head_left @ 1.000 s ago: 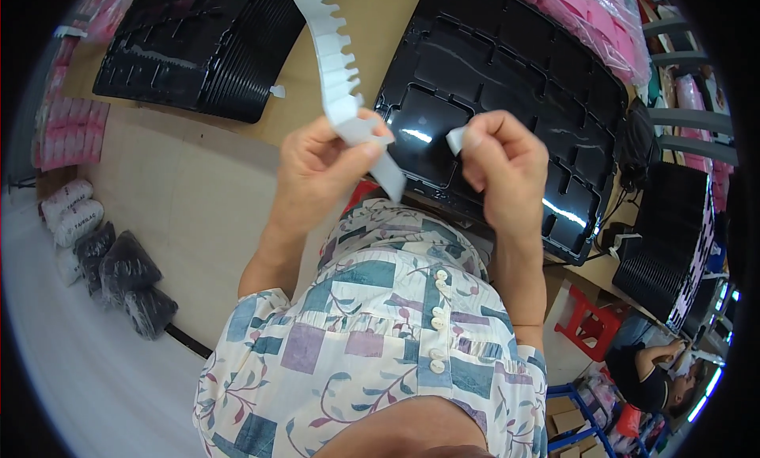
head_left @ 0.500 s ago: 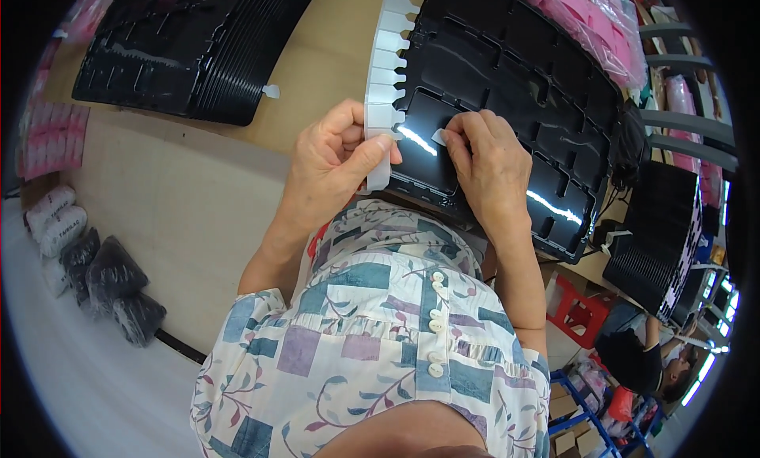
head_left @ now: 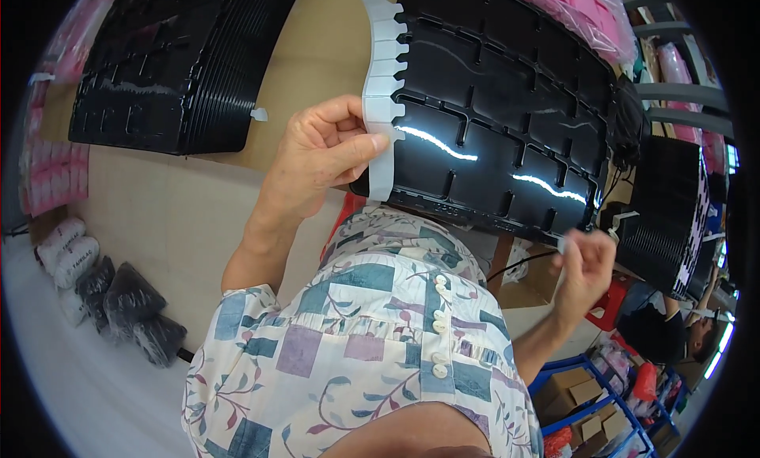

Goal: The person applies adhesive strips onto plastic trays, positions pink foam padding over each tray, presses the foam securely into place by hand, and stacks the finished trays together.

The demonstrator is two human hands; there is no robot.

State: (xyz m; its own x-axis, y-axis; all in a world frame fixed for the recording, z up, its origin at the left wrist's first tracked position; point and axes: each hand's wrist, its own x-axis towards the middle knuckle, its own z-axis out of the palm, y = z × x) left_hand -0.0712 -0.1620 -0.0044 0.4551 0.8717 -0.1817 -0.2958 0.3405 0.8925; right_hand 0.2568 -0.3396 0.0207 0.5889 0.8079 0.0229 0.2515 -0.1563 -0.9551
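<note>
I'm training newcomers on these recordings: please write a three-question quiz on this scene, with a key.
1. True or false: the left hand is empty.
2. Which hand is at the near-right corner of the glossy black plastic tray?
3. What stands left of the white notch-edged strip: A, green mug; B, stack of black plastic trays; C, yellow bucket?

Key: 1. False; it pinches the strip. 2. The right hand. 3. B.

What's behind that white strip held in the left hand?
The tray shows along the strip's notched right edge; the table shows to its upper left. Whatever lies directly behind the strip is covered and cannot be seen.
</note>
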